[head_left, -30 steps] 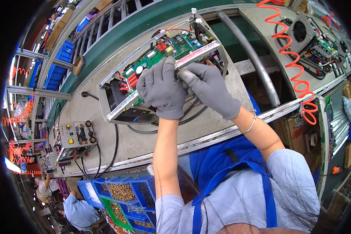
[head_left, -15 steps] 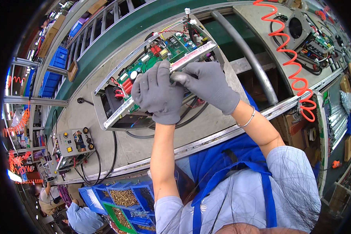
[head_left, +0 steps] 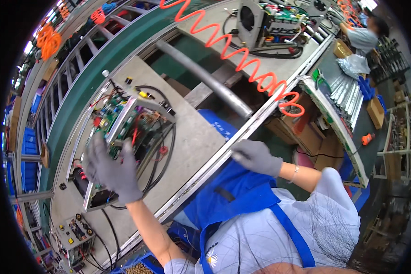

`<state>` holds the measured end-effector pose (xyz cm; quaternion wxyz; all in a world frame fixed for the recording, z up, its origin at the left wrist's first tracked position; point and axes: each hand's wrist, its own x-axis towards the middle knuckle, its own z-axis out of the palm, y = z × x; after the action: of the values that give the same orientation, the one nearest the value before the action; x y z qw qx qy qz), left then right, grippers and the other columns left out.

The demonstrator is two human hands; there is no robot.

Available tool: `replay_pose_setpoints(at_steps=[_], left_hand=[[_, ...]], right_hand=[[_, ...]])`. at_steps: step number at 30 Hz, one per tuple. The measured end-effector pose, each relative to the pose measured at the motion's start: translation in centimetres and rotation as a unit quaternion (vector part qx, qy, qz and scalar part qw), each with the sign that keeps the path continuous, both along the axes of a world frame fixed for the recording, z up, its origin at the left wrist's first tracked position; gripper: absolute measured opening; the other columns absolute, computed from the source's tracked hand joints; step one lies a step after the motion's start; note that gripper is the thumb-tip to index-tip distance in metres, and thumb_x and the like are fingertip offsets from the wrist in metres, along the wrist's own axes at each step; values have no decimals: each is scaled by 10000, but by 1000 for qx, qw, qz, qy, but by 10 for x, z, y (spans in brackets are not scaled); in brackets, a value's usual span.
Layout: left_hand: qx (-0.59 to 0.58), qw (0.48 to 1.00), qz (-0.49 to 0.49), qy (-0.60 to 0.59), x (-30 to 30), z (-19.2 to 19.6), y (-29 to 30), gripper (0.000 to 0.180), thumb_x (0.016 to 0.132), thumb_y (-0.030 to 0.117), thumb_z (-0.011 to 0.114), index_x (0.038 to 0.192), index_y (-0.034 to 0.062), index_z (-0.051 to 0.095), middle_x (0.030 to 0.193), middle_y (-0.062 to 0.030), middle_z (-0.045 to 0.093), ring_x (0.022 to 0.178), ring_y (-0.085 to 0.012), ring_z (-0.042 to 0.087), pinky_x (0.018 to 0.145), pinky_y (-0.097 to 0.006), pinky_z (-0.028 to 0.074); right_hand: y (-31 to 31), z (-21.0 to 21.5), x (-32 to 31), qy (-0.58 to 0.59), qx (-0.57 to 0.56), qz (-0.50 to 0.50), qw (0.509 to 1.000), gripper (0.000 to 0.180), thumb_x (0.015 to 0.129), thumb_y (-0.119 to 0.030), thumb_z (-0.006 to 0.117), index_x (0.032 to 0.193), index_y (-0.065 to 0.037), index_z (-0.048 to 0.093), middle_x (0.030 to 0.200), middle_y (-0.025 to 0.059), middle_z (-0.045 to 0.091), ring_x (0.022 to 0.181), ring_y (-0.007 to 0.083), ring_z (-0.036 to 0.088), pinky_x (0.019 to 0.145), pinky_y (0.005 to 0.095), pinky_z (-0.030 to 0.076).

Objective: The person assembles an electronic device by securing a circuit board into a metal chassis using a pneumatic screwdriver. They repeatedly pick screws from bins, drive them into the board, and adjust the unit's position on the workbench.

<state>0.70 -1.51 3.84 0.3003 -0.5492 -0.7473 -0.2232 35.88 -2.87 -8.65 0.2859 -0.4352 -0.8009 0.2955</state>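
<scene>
An open metal chassis (head_left: 123, 116) packed with green circuit boards and wires lies tilted on the worktable at the left. My left hand (head_left: 112, 171), in a grey glove, is over its near side, thumb and fingers spread on either side of the metal rail (head_left: 120, 123). Whether the fingertips press on the rail is hard to make out. My right hand (head_left: 258, 158), also gloved in grey, is away from the chassis, over the table's front edge. Its fingers are curled in, and anything inside them is hidden. A black cable (head_left: 169, 155) loops beside the chassis.
A coiled orange air hose (head_left: 237, 61) hangs across the upper middle. Beyond a grey metal tube (head_left: 205, 77) sits another open unit with a fan (head_left: 249, 18). A small grey box with knobs (head_left: 73, 235) stands at lower left. Silvery strips (head_left: 347, 98) lie at right.
My right hand has left the rail and moved right to the table's edge. My left hand has stayed at the chassis, its fingers now more spread. The whole view has swung to the right.
</scene>
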Motion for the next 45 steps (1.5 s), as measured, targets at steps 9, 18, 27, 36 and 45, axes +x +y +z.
replay_pose_setpoints(at_steps=[9,18,27,36,45], left_hand=[[81,987,-49,-130,20,-42,-94,483,812,145,699,1276,55,601,1291,-149,581,1265,-328,483,1076,-468,345],[-45,945,320,-41,-4,-40,-317,371,824,170,667,1184,95,617,1102,-92,661,1061,-278,610,1002,-430,411],[-61,789,414,-449,-14,-31,-454,223,815,119,646,1030,91,700,826,-142,714,849,-275,698,770,-378,541],[-264,790,334,-441,-19,-42,-418,199,716,171,738,881,66,703,862,-157,701,857,-331,679,760,-419,529],[-145,798,358,-462,-11,-55,-425,182,862,156,623,984,71,727,912,-178,706,838,-342,688,777,-421,529]], right_hand=[[57,-103,178,-118,127,-336,926,749,775,-167,771,1403,12,404,1406,218,463,1313,346,437,1118,407,342],[111,-123,203,-88,209,-146,963,549,850,-112,690,1354,4,506,1183,145,597,1063,266,561,931,377,438],[67,6,53,232,-165,-5,959,513,851,-184,652,1306,7,510,1039,145,613,905,231,597,789,353,487],[37,95,-105,421,-152,247,859,435,746,-57,674,1148,-5,514,1012,171,606,776,210,635,649,297,553],[31,96,-153,353,-193,288,869,341,725,109,611,1030,-24,541,964,130,609,814,184,628,727,307,558]])
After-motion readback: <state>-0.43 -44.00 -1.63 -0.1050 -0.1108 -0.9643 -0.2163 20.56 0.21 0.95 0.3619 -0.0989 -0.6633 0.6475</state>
